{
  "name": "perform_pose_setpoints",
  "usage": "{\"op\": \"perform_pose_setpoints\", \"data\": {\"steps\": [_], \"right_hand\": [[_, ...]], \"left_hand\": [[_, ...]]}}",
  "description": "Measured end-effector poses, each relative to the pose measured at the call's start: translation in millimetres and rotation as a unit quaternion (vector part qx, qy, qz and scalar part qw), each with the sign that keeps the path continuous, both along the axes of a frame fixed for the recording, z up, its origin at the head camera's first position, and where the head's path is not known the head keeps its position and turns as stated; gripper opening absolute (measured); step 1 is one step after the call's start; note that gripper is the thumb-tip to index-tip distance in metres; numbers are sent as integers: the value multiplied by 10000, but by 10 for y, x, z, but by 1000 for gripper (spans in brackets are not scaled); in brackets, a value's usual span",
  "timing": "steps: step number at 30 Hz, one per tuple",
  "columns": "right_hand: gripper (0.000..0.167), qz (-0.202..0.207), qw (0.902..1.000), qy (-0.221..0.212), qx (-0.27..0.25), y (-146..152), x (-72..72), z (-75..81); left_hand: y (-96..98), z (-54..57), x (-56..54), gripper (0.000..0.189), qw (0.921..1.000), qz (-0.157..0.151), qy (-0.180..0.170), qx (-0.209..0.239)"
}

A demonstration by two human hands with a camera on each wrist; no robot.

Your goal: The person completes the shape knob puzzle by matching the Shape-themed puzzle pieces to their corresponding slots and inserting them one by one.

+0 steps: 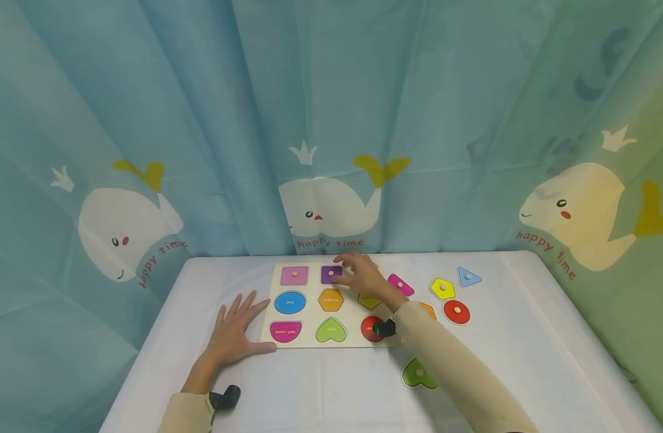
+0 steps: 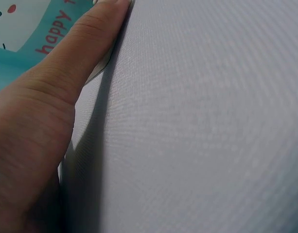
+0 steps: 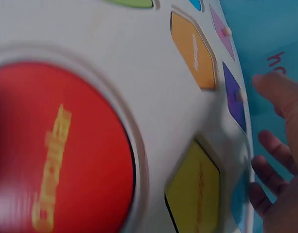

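A white shape puzzle board (image 1: 310, 278) lies on the table with coloured, labelled recesses. My left hand (image 1: 231, 332) rests flat at its left edge, fingers spread, thumb along the near corner; in the left wrist view the thumb (image 2: 76, 53) reaches along the board's edge. Over the far side of the board, my right hand (image 1: 362, 275) has thumb and fingers parted beside a purple rectangle piece (image 1: 328, 278). That piece sits in the board, its knob (image 3: 240, 95) showing between hand and board. A pink square piece (image 1: 288, 276) with a knob sits in the far left corner.
Loose knobbed pieces lie to the right: a magenta half round (image 1: 404, 287), yellow pentagon (image 1: 440, 292), blue triangle (image 1: 467, 279), red circle (image 1: 455, 316) and partly covered orange piece (image 1: 429, 310). A green heart (image 1: 414, 379) lies nearer, beside the right sleeve. A whale-print curtain (image 1: 331, 120) stands behind.
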State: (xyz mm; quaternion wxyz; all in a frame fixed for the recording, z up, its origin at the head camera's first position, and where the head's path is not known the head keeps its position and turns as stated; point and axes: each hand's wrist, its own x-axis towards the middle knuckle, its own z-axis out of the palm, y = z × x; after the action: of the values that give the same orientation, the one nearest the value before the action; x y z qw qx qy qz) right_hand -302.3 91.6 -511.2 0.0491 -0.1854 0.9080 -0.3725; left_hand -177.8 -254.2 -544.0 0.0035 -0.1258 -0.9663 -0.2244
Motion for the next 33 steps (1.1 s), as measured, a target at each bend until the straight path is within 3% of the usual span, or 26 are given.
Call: {"op": "perform_pose_setpoints", "data": {"steps": [9,16,23,33], "right_hand": [[56,238,9995,8,-231,394,141,148],[61,-14,9998,-2,-217,722,266,226],[60,-230,9989,384,-163,1109,369,237],[47,-668,9955,639,-208,1681,438,207]], "left_hand": [[17,-4,51,104,9999,-50,85,96],[26,-10,63,105,9998,-35,156,131],[46,27,71,105,10000,-12,29,87],[34,90,39,104,10000,12,27,9]]}}
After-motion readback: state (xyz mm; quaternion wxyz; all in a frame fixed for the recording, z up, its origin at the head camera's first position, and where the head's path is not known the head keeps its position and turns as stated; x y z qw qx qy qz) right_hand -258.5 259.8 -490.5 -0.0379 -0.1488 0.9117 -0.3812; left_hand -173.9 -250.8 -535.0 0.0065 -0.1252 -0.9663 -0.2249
